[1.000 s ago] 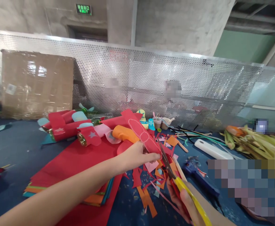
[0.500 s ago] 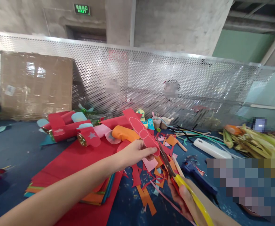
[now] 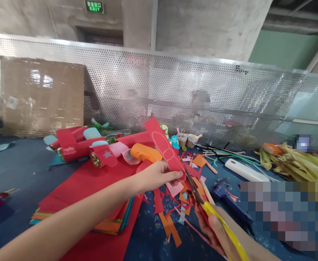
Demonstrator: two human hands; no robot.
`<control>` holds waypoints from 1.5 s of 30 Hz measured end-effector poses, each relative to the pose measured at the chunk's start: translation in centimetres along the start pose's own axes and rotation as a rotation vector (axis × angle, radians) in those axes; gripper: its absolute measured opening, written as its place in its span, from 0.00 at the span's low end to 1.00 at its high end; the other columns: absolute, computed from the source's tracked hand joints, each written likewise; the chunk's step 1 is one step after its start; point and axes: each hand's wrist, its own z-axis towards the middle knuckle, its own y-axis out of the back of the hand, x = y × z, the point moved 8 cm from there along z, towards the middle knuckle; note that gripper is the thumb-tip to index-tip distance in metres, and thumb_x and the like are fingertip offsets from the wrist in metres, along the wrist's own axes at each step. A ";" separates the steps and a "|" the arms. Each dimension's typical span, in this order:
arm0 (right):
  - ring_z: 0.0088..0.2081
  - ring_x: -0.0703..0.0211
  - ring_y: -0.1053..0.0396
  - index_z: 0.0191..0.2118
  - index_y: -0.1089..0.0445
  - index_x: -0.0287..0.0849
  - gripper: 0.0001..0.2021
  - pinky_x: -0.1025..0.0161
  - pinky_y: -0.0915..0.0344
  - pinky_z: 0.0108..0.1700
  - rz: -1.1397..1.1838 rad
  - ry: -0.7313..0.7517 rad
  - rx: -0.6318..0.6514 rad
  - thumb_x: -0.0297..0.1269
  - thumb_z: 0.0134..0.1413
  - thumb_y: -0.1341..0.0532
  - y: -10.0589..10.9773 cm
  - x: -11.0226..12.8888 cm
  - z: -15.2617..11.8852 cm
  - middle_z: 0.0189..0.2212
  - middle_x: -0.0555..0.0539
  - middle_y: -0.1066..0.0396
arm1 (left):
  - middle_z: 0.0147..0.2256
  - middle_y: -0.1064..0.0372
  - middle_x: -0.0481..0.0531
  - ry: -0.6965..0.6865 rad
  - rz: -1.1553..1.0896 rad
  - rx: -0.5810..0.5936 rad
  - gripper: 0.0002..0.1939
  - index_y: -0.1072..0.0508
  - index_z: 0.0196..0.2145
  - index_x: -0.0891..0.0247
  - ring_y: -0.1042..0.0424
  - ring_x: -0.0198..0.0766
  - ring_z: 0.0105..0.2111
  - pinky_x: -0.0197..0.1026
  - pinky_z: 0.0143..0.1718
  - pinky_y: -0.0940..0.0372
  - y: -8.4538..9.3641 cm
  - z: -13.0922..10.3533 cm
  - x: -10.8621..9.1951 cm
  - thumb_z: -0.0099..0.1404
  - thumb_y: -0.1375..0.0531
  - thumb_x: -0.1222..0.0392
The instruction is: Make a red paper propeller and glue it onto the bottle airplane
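Between the thumb and fingers of my left hand (image 3: 159, 174) is a strip of red paper (image 3: 162, 145) with a bow shape outlined on it in a pale line. My right hand (image 3: 213, 224) is closed round the yellow and red handles of a pair of scissors (image 3: 194, 188). Their blades point up and away, with the tips at the right edge of the red paper, close to my left fingertips. Below my left forearm lies a stack of coloured paper sheets (image 3: 74, 192), red on top. Red, orange and pink paper scraps (image 3: 169, 228) are strewn under both hands.
Rolled red paper pieces with stars (image 3: 77, 143) and an orange roll (image 3: 145, 154) lie beyond my left hand. To the right are a blue glue gun (image 3: 232, 203), a white tool (image 3: 246, 170) and dry husks (image 3: 297, 159). A cardboard sheet (image 3: 41, 98) leans against the perforated metal panel (image 3: 169, 79).
The red paper and both hands sit slightly farther right in view, and the paper's top end is a little higher. The scissors remain at its right edge.
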 end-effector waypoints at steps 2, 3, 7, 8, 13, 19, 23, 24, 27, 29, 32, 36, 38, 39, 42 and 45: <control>0.33 0.59 0.29 0.38 0.29 0.48 0.25 0.72 0.34 0.26 0.064 -0.114 -0.063 0.64 0.42 0.38 0.8 -2.1 0.0 0.31 0.49 0.27 | 0.24 0.34 0.48 0.001 0.008 0.006 0.15 0.30 0.26 0.65 0.34 0.35 0.27 0.40 0.36 0.37 0.1 0.0 0.1 0.58 0.42 0.49; 0.36 0.58 0.27 0.40 0.29 0.49 0.25 0.72 0.32 0.29 0.088 -0.155 -0.086 0.63 0.43 0.37 1.2 -3.0 0.0 0.34 0.49 0.26 | 0.24 0.34 0.48 0.003 0.011 0.009 0.14 0.30 0.27 0.65 0.34 0.35 0.27 0.40 0.36 0.37 0.1 0.0 0.1 0.58 0.42 0.50; 0.41 0.55 0.25 0.45 0.29 0.48 0.24 0.68 0.29 0.36 0.111 -0.222 -0.105 0.59 0.47 0.38 1.9 -5.0 0.0 0.40 0.48 0.24 | 0.24 0.34 0.48 0.017 0.018 0.021 0.13 0.30 0.26 0.65 0.34 0.34 0.27 0.39 0.35 0.38 0.1 0.0 0.2 0.59 0.42 0.51; 0.41 0.55 0.25 0.45 0.29 0.48 0.24 0.68 0.28 0.35 0.108 -0.232 -0.108 0.59 0.48 0.39 2.0 -5.2 0.0 0.41 0.47 0.24 | 0.24 0.34 0.48 0.020 0.019 0.024 0.13 0.30 0.26 0.65 0.34 0.34 0.27 0.39 0.35 0.38 0.1 0.0 0.2 0.59 0.42 0.52; 0.43 0.52 0.25 0.47 0.30 0.48 0.26 0.69 0.29 0.34 0.086 -0.235 -0.122 0.60 0.47 0.38 2.2 -5.3 0.0 0.40 0.46 0.23 | 0.24 0.34 0.47 0.023 -0.004 0.034 0.13 0.31 0.25 0.65 0.35 0.33 0.27 0.38 0.35 0.38 0.3 -0.3 -0.2 0.60 0.41 0.53; 0.40 0.50 0.25 0.46 0.31 0.49 0.26 0.69 0.30 0.29 0.042 -0.196 -0.128 0.62 0.47 0.39 2.0 -4.6 -0.1 0.38 0.45 0.23 | 0.24 0.34 0.48 0.035 -0.023 0.050 0.13 0.30 0.25 0.65 0.35 0.34 0.27 0.39 0.35 0.38 0.2 -0.3 -0.2 0.60 0.41 0.53; 0.35 0.52 0.24 0.45 0.30 0.49 0.27 0.69 0.31 0.25 0.006 -0.193 -0.134 0.63 0.47 0.41 1.8 -4.3 -0.3 0.35 0.45 0.24 | 0.24 0.34 0.47 0.026 -0.047 0.061 0.12 0.30 0.25 0.65 0.35 0.33 0.27 0.38 0.35 0.39 0.1 -0.3 -0.5 0.59 0.40 0.53; 0.35 0.52 0.25 0.45 0.30 0.49 0.27 0.70 0.32 0.25 -0.001 -0.190 -0.136 0.64 0.47 0.42 1.8 -4.2 -0.3 0.34 0.46 0.24 | 0.24 0.34 0.48 0.023 -0.047 0.062 0.13 0.30 0.25 0.66 0.35 0.33 0.27 0.38 0.35 0.39 0.1 -0.3 -0.5 0.60 0.40 0.53; 0.32 0.54 0.26 0.44 0.30 0.48 0.29 0.69 0.33 0.25 -0.021 -0.173 -0.133 0.66 0.46 0.43 1.7 -3.8 -0.3 0.34 0.45 0.24 | 0.24 0.32 0.49 0.031 -0.028 0.032 0.14 0.29 0.25 0.66 0.33 0.34 0.27 0.38 0.35 0.38 0.5 -0.2 -0.4 0.60 0.40 0.52; 0.29 0.55 0.27 0.43 0.30 0.46 0.31 0.68 0.34 0.24 -0.033 -0.156 -0.124 0.68 0.45 0.43 1.6 -3.5 -0.2 0.34 0.45 0.25 | 0.25 0.30 0.50 0.037 -0.032 -0.010 0.15 0.28 0.26 0.66 0.32 0.35 0.28 0.38 0.35 0.37 0.9 -0.1 -0.1 0.60 0.40 0.50; 0.28 0.57 0.29 0.41 0.29 0.46 0.31 0.68 0.35 0.23 -0.049 -0.137 -0.113 0.69 0.42 0.42 1.5 -3.1 -0.3 0.33 0.45 0.25 | 0.27 0.28 0.51 0.027 -0.058 -0.044 0.15 0.26 0.28 0.67 0.31 0.34 0.28 0.38 0.35 0.37 1.3 0.2 0.3 0.59 0.39 0.50; 0.27 0.57 0.30 0.40 0.29 0.46 0.33 0.68 0.36 0.23 -0.070 -0.132 -0.104 0.71 0.42 0.45 1.5 -2.7 -0.4 0.30 0.46 0.27 | 0.26 0.27 0.51 0.043 -0.054 -0.072 0.14 0.25 0.28 0.67 0.31 0.34 0.27 0.38 0.35 0.36 1.6 0.3 0.6 0.58 0.38 0.51; 0.26 0.57 0.31 0.40 0.30 0.45 0.33 0.68 0.37 0.22 -0.081 -0.130 -0.099 0.71 0.43 0.46 1.6 -2.5 -0.5 0.28 0.46 0.28 | 0.25 0.28 0.50 0.044 -0.061 -0.074 0.14 0.25 0.27 0.67 0.31 0.34 0.27 0.38 0.35 0.37 1.6 0.2 0.5 0.58 0.38 0.51; 0.26 0.58 0.31 0.40 0.30 0.45 0.33 0.68 0.37 0.22 -0.086 -0.130 -0.096 0.70 0.44 0.46 1.6 -2.4 -0.5 0.28 0.46 0.28 | 0.25 0.28 0.50 0.040 -0.068 -0.069 0.13 0.24 0.27 0.67 0.32 0.34 0.27 0.38 0.35 0.37 1.6 0.2 0.4 0.58 0.38 0.52; 0.24 0.59 0.33 0.39 0.29 0.45 0.32 0.68 0.38 0.21 -0.095 -0.135 -0.089 0.70 0.45 0.47 1.7 -2.4 -0.5 0.27 0.47 0.28 | 0.26 0.28 0.50 0.035 -0.084 -0.055 0.12 0.24 0.27 0.66 0.32 0.33 0.26 0.38 0.35 0.37 1.5 0.1 0.3 0.57 0.37 0.52; 0.27 0.57 0.31 0.38 0.29 0.45 0.32 0.68 0.36 0.23 -0.095 -0.136 -0.085 0.70 0.44 0.46 1.5 -2.5 -0.6 0.29 0.46 0.27 | 0.26 0.27 0.49 0.039 -0.080 -0.059 0.11 0.24 0.28 0.66 0.32 0.33 0.26 0.37 0.34 0.37 1.5 0.1 0.3 0.57 0.37 0.53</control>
